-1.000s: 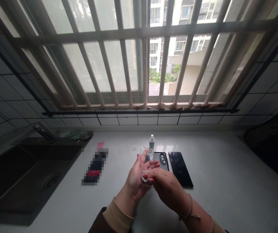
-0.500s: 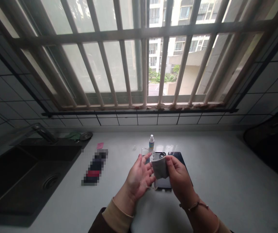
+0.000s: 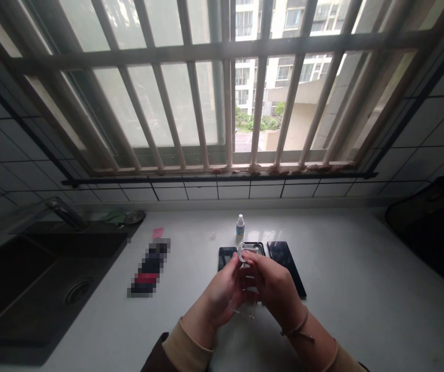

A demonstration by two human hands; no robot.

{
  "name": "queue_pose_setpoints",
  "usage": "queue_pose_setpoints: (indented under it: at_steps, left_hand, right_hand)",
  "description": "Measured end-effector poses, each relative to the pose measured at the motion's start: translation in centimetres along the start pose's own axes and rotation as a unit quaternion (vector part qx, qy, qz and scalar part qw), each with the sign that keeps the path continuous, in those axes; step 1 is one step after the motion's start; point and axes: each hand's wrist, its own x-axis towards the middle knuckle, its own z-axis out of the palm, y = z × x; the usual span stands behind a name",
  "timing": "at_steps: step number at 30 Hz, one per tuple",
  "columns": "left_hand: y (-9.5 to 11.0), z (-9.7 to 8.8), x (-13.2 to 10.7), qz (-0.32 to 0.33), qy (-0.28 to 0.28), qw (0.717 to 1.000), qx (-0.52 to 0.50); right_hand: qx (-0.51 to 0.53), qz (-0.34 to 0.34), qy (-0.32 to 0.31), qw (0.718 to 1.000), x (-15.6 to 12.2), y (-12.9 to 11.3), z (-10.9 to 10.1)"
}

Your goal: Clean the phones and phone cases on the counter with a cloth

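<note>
Both hands meet over the white counter (image 3: 346, 289), just in front of me. My left hand (image 3: 222, 292) is closed round a clear phone case (image 3: 244, 309), whose lower edge shows below the fingers. My right hand (image 3: 272, 287) is closed on a small grey cloth (image 3: 242, 254) and presses it against the case. Behind the hands lie a dark phone (image 3: 225, 255), a black case with a camera cut-out (image 3: 255, 247) and another black phone (image 3: 286, 266), side by side. A small white dropper bottle (image 3: 240, 226) stands upright behind them.
A dark sink (image 3: 32, 284) with a tap (image 3: 65, 212) fills the left. A blurred-out dark item (image 3: 148, 271) and a pink scrap (image 3: 157, 232) lie between sink and phones. A dark bag (image 3: 434, 227) sits at the right. A barred window is behind.
My right hand lifted the grey cloth off the case, then brought it back. Both hands closed together and sank a little. The leftmost phone on the counter came into sight.
</note>
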Motion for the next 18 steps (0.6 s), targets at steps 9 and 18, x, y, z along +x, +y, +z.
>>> queue_pose_setpoints:
  at_steps: [9, 18]
  left_hand:
    - [0.3, -0.8, 0.7, 0.018, 0.093, 0.993, -0.071]
    - [1.2, -1.1, 0.7, 0.053, 0.131, 0.987, -0.076]
  right_hand:
    - [0.03, -0.052, -0.093, 0.994, 0.1, -0.8, 0.0]
    - [0.118, -0.001, -0.192, 0.974, 0.1, -1.9, -0.7]
